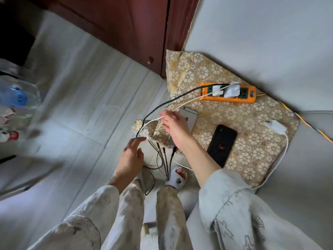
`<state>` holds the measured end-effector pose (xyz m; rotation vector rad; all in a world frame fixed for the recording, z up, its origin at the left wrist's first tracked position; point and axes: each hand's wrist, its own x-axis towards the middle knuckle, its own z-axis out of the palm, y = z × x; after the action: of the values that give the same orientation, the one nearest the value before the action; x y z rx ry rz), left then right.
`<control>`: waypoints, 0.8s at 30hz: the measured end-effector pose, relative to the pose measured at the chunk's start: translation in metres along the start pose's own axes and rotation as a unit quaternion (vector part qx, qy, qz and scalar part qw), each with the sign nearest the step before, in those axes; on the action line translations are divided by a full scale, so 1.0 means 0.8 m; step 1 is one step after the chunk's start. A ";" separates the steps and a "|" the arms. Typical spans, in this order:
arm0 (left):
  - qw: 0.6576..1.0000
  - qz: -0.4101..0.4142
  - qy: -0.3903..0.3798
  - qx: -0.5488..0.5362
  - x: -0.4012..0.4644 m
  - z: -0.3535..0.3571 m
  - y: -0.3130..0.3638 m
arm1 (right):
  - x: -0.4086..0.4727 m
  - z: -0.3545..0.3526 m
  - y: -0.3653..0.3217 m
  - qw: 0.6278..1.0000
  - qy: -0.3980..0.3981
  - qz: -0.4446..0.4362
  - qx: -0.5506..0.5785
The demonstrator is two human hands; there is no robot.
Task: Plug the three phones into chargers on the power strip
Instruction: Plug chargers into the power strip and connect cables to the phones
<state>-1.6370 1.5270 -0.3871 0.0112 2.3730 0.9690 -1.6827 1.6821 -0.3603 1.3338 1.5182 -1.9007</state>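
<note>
An orange power strip [241, 100] lies on a gold-flowered cloth [252, 147] with two white chargers [217, 90] [232, 91] plugged in. A third white charger [275, 126] lies loose on the cloth at the right. A black phone [222, 144] lies in the cloth's middle, and a silver phone [189, 113] sits partly under my right hand [174, 127]. That hand pinches the white cable [187, 103] running from the strip. My left hand [130, 156] reaches with straight fingers toward the cable loop by the folded cloth corner. A black multi-head cable [167, 161] dangles below.
A brown cabinet door [126, 29] stands behind the cloth. Plastic bottles [16, 98] sit at the far left on the tiled floor. The strip's yellow-blue cord [306, 123] runs off to the right. My slippered foot [177, 179] is below the hanging cables.
</note>
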 end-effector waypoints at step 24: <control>0.952 -0.061 -0.071 -0.293 -0.099 -0.147 0.164 | -0.245 -0.073 -0.010 0.991 -0.115 -0.039 -0.060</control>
<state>-1.6566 1.5317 -0.1949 -0.2785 1.8539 1.5148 -1.5679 1.6861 -0.1911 0.9801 1.5593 -1.9008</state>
